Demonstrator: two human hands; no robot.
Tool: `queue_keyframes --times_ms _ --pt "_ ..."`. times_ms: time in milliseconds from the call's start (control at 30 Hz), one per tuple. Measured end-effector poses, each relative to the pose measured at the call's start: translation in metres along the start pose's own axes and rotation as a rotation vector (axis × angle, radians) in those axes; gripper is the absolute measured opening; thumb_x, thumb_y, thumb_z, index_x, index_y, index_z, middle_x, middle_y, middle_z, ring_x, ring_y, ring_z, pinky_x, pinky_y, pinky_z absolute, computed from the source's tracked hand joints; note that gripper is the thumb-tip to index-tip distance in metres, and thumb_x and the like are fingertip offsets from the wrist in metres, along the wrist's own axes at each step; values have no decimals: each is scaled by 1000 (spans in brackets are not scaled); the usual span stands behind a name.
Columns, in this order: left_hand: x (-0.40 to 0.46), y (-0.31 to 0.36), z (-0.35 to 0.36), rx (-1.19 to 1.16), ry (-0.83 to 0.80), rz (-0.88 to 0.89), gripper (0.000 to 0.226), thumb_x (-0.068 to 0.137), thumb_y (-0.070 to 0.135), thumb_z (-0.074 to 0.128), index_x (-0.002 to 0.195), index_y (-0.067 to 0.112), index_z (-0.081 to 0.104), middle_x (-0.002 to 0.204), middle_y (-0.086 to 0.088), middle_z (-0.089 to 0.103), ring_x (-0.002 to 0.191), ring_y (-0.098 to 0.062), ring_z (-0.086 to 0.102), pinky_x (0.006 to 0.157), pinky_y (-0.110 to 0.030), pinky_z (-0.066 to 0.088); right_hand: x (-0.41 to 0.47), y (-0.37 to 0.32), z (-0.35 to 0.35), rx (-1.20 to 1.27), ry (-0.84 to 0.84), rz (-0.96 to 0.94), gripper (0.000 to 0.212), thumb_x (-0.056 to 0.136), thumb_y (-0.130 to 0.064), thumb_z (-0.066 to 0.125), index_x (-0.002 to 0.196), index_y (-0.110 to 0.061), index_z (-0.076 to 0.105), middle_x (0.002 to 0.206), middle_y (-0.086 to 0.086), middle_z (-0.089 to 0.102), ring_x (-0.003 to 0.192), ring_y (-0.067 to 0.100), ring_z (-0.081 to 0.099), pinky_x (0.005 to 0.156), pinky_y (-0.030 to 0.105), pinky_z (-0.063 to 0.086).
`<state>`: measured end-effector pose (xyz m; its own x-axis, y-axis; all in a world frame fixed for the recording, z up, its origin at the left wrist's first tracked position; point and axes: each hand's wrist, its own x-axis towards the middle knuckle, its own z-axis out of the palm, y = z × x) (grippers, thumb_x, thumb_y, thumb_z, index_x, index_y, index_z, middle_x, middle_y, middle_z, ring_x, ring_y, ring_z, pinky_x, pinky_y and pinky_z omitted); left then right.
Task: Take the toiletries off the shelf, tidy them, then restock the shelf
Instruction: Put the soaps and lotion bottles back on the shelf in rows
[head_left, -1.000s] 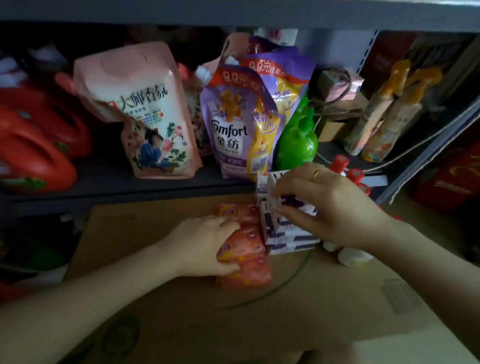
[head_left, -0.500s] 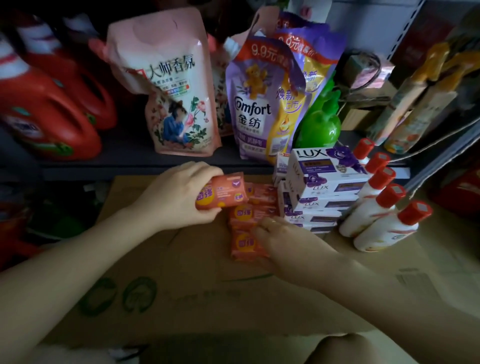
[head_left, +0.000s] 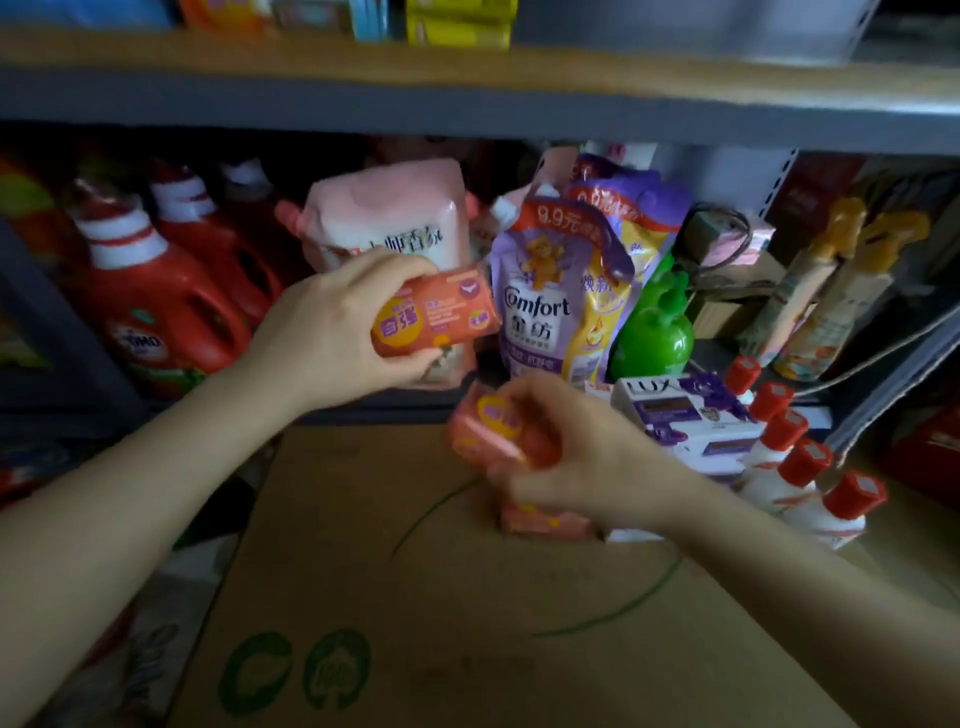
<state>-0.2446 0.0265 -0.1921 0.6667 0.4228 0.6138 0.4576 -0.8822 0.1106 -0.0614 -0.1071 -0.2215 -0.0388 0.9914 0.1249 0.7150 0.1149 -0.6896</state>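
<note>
Orange soap bar (head_left: 435, 317), grn bottle (head_left: 655, 332)

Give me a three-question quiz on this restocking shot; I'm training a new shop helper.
1. True or false: each hand holds an orange soap packet.
2. What stands right of the LUX boxes? A) red-capped white bottles B) red jugs C) purple pouches
3. What surface lies under the goods in front of the shelf?

Key:
1. True: left hand, right hand.
2. A, red-capped white bottles.
3. Flattened cardboard.
</note>
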Motion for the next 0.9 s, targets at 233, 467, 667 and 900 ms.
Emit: queue_keyframes --times_ms 233,467,667,900 --pt "77 -18 -53 117 115 106 62 69 37 72 123 10 56 118 -11 58 98 -34 61 75 -48 53 57 -43 -80 204 290 -162 47 67 -33 66 110 -29 46 89 -4 63 72 17 62 66 41 54" --pt "179 -30 -89 205 43 97 63 76 41 69 131 22 46 126 -2 52 110 -28 54 88 -42 46 106 -70 -148 -158 653 -350 63 65 -34 76 120 -22 47 84 -25 52 72 -13 54 66 0 39" --pt "239 -45 -74 619 -156 116 62 81 40 65 133 23 37 125 -4 49 110 -27 53 76 -38 46 150 -77 -189 -338 692 -294 72 64 -41 78 125 -19 46 84 -15 49 77 7 49 62 9 34" --pt "265 -47 -42 770 -330 42 66 79 27 70 134 17 34 126 -11 45 117 -32 47 83 -41 42 197 -59 -207 -422 597 -128 58 78 -52 63 125 -23 44 97 -3 52 82 14 48 69 24 37"
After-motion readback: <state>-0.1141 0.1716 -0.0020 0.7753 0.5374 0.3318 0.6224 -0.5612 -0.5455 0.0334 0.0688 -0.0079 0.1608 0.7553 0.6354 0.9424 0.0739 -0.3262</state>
